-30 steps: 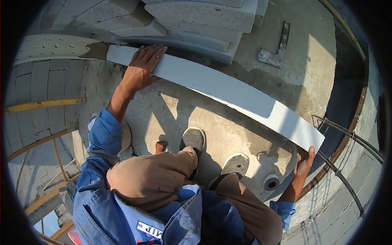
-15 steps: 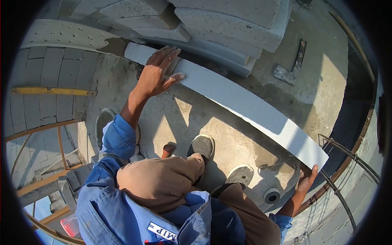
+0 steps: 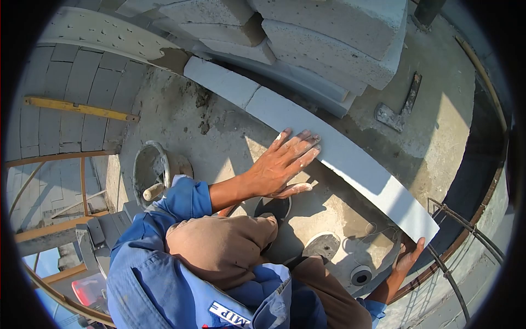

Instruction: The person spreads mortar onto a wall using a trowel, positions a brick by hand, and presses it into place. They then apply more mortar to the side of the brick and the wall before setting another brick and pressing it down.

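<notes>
- The long pale block (image 3: 353, 162), smooth-faced and straight-sided, lies aslant before the person, its left end meeting a shorter pale block (image 3: 222, 81) at a thin joint.
- On its near edge, the left hand (image 3: 287, 164) lies open, dusty fingers spread over the face, holding nothing.
- At its right end, the right hand (image 3: 405, 257) is cupped, thumb against the corner; I cannot tell how firmly it grips.
- Left of it and nearer the person, a round bucket (image 3: 147, 159) has grey residue on its inner wall and a pale-handled tool (image 3: 153, 192) inside.
- Beyond it, rough, pitted blocks (image 3: 329, 33) stand stacked; right of them lies a mortar-crusted, L-shaped tool (image 3: 392, 116).
- Near its right end, ribbed steel bars (image 3: 466, 222) extend outward.
</notes>
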`<state>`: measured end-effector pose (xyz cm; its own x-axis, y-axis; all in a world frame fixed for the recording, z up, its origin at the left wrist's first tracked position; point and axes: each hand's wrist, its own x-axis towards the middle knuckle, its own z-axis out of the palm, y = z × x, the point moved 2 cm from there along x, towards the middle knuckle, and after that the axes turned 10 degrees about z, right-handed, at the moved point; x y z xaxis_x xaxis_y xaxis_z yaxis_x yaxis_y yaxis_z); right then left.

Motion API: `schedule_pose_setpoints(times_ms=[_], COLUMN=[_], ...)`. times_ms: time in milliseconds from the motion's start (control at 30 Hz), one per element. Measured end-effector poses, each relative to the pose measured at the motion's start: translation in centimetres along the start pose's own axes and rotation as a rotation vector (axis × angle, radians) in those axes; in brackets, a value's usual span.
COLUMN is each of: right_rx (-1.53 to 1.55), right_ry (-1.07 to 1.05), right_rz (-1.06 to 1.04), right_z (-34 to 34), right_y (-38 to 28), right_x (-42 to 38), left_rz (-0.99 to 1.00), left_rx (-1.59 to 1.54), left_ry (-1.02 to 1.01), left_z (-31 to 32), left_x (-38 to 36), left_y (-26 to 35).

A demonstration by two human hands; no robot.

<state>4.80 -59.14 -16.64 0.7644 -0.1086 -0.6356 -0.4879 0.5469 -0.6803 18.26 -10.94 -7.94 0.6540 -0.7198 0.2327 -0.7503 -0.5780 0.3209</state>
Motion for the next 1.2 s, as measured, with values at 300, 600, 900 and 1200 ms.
schedule_pose_setpoints(times_ms=[300, 600, 900, 1200], right_rx=[-0.006, -0.002, -0.029, -0.092], right_ry=[0.088, -0.01, 0.08, 0.057], right_rz=[-0.02, 0.012, 0.014, 0.043], right_z=[0.3, 0.7, 0.2, 1.6], right_y=[0.4, 0.0, 0.3, 0.0], right_x=[-0.1, -0.2, -0.2, -0.5], left_rz=[-0.003, -0.016, 0.002, 0.005], left_rx=[0.016, -0.003, 0.03, 0.027], left_ry=[-0.073, -0.051, -0.041, -0.006], left_z=[1.8, 2.3, 2.7, 2.9], left_x=[0.7, 0.4, 0.2, 0.2], left_y=[0.4, 0.0, -0.3, -0.4])
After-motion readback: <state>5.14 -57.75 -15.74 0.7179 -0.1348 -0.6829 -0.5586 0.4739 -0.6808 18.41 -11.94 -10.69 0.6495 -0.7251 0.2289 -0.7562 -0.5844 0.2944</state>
